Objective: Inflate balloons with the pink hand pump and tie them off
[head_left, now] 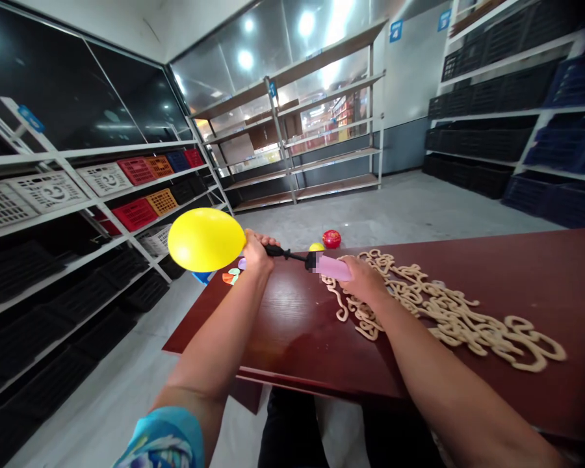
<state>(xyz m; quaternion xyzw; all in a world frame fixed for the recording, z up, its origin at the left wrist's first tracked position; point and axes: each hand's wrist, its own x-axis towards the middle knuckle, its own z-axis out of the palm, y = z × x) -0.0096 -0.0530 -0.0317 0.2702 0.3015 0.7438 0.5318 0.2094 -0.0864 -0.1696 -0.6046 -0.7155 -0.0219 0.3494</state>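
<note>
A yellow balloon (206,239), rounded and inflated, is at the left end of a hand pump. My left hand (259,252) is closed around the balloon's neck and the pump's black nozzle end. The pump (335,267) has a pink barrel and a thin black rod, and is held roughly level above the table. Wrapped round the right part of the pink barrel is my right hand (365,281). Beneath and beyond that hand, a tangle of tan curly strands (433,305) lies on the dark red table (297,338).
Small uninflated balloons (230,278) lie at the table's left far edge. Past the far edge are a red balloon (331,238) and a yellow round object (316,247). Shelves with crates (135,212) stand left and right, with a metal rack (277,130) at the back.
</note>
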